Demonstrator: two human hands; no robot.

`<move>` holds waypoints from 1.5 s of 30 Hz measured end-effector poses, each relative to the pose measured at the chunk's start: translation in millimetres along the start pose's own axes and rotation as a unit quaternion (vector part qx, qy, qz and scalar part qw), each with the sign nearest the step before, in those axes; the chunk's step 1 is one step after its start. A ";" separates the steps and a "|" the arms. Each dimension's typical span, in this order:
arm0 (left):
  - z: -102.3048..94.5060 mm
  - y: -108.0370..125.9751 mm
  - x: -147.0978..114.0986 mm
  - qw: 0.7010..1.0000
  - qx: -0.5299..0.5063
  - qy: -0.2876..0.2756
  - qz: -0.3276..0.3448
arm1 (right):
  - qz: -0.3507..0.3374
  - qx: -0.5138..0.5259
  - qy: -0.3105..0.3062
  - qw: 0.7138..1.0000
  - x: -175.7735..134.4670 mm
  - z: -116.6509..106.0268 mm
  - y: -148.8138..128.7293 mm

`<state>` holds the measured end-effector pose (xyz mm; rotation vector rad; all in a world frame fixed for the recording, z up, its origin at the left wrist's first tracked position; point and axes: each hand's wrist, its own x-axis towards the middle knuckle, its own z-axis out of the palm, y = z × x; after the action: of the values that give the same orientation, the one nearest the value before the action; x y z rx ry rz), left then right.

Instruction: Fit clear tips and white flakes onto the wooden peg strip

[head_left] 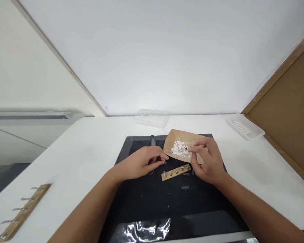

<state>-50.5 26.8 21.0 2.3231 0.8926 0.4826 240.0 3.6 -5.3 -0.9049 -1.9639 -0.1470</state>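
Observation:
My left hand (pixel 152 158) has thumb and fingers pinched together at the tray's near left edge; something tiny shows at the fingertips, too small to name. My right hand (pixel 208 160) hovers at the right part of a brown paper tray (pixel 172 135), fingers closed in a pinch; what they hold cannot be made out. Inside the tray lies a heap of small white pieces (pixel 180 148). Between my hands is a wooden strip (pixel 174 173) with several metal studs, a clear nail tip (pixel 164 174) standing at its left end. Another clear nail tip (pixel 185 187) lies nearer me.
A black mat (pixel 142 199) covers the middle of the white table (pixel 91 148). At left sits a wooden strip (pixel 27 211) bearing several nail tips. A clear plastic box (pixel 151 118) and a white tray (pixel 255 132) stand behind; cardboard (pixel 288 111) rises at right.

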 end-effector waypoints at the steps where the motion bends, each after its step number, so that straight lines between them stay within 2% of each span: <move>1: -0.2 3.2 0.7 1.000 -0.017 0.002 0.011 | -0.010 0.009 -0.008 1.000 -1.1 0.6 -2.7; 5: 0.5 12.1 1.0 0.997 -0.072 0.007 0.041 | -0.026 0.039 -0.031 0.998 -4.1 2.9 -12.3; 10: 10.4 17.8 -0.7 0.984 -0.175 0.024 0.000 | -0.017 0.065 -0.023 0.997 -2.8 2.6 -15.6; 14: 23.3 19.8 1.3 0.983 -0.164 0.077 0.029 | 0.014 0.114 -0.037 0.993 -1.0 2.1 -15.6; 21: 38.0 29.9 7.2 0.984 -0.065 0.150 0.072 | 0.041 0.174 -0.063 0.982 0.9 3.9 -15.5; 24: 46.1 34.4 9.7 0.979 -0.113 0.163 0.056 | 0.024 0.167 -0.076 0.983 -0.7 5.0 -15.2; 27: 54.0 36.4 11.1 0.966 -0.189 0.177 0.027 | -0.016 0.125 -0.058 0.990 -3.2 6.6 -14.6; 30: 56.2 36.3 10.9 0.961 -0.204 0.188 0.013 | -0.029 0.113 -0.049 0.992 -4.0 7.2 -14.6; 34: 51.3 33.5 10.5 0.965 -0.153 0.210 0.036 | -0.016 0.117 -0.037 0.992 -3.1 6.1 -16.1; 38: 47.7 30.9 12.6 0.961 -0.055 0.242 0.126 | -0.016 0.117 -0.024 0.993 -2.9 5.5 -17.9; 42: 49.4 28.4 12.3 0.936 0.078 0.281 0.198 | 0.013 0.157 -0.037 0.987 -1.6 4.9 -19.1; 45: 51.7 25.9 8.7 0.903 0.177 0.311 0.239 | 0.069 0.252 -0.091 0.961 -0.8 4.1 -18.2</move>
<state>-5.1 -3.3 -0.4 2.7796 0.7047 1.4381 225.6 -8.1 -3.7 -0.7273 -1.9599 0.5142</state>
